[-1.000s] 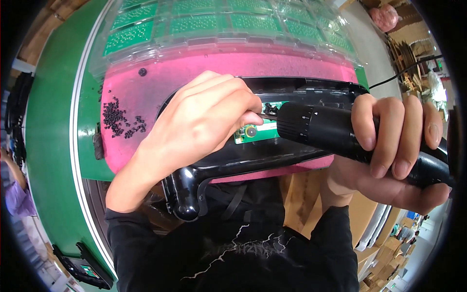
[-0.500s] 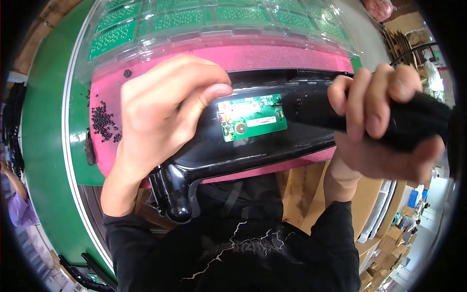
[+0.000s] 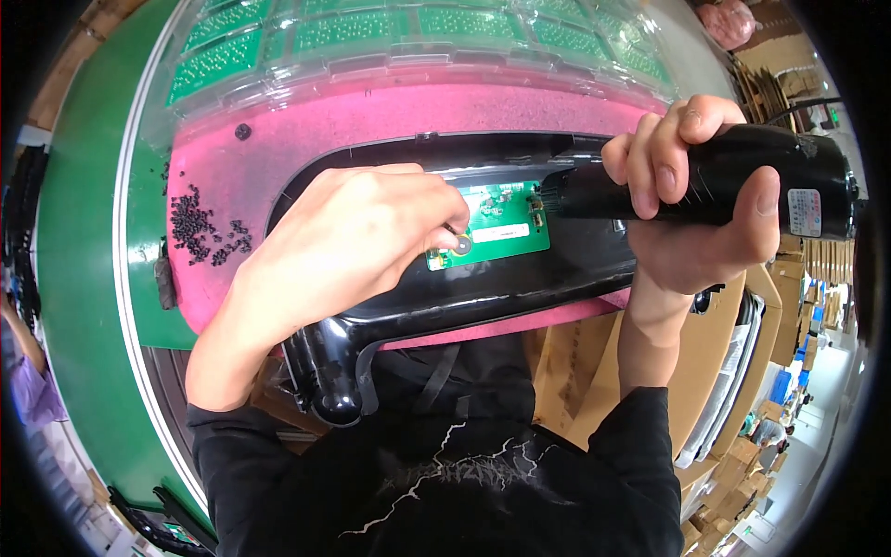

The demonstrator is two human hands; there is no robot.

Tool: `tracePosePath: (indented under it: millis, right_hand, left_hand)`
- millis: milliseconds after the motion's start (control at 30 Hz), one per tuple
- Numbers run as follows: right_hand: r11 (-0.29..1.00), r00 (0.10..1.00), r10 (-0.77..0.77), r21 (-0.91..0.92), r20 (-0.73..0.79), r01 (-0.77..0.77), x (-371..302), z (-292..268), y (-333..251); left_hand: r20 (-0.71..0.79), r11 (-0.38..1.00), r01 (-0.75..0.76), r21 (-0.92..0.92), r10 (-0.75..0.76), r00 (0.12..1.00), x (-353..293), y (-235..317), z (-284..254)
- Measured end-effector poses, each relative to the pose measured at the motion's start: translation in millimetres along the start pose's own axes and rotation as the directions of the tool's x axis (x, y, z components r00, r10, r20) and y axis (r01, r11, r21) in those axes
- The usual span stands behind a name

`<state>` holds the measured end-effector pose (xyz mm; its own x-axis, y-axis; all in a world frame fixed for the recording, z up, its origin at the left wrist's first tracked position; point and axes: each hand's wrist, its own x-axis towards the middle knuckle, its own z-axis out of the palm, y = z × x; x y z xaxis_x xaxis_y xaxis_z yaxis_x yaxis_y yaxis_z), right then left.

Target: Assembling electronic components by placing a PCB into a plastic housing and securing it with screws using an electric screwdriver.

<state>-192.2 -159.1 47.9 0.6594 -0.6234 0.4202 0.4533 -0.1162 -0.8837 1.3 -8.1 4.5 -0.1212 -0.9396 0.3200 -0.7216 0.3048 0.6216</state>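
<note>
A green circuit board [image 3: 506, 249] lies inside a long, glossy black plastic housing [image 3: 501, 292] in front of me. My left hand [image 3: 362, 232] is over the board's left end, thumb and fingertips pinched together beside a round component; anything between them is hidden. My right hand [image 3: 687, 200] is wrapped around a thick black electric screwdriver [image 3: 803, 153], held almost level with its thumb raised along the body. The tool's narrow front end points left and reaches the board's right edge; its very tip is hard to make out.
Beneath the housing is a pink mat [image 3: 371, 116] on a green table [image 3: 88, 278]. Many tiny black screws [image 3: 193, 223] are piled at its left. Clear plastic trays [image 3: 390, 60] with green boards stand behind. Cardboard boxes [image 3: 691, 371] are at the lower right. Another person's sleeve [image 3: 37, 390] shows far left.
My left hand has moved right and down onto the board's left end. The screwdriver in my right hand has shifted slightly and now appears sharper, more of its body showing.
</note>
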Motion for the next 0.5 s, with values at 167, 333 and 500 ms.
tracePosePath:
  millis: [167, 333, 500]
  right_hand:
    - [0.998, 1.0, 0.016, -0.064, 0.008, -0.015, 3.5, 2.6, 0.7]
    - [0.991, 0.99, 0.083, -0.112, 0.11, -0.071, 11.7, 2.4, 2.0]
    - [0.999, 0.994, 0.035, -0.007, 0.103, -0.035, 10.9, 0.8, 10.9]
  left_hand:
    - [0.074, 0.999, -0.02, 0.036, 0.017, 0.997, 0.5, 0.7, 0.3]
    - [0.058, 0.999, 0.032, 0.005, -0.032, 0.998, -1.3, -1.6, 3.6]
    - [0.049, 0.994, 0.104, 0.029, -0.106, 0.993, -4.8, -2.2, 5.8]
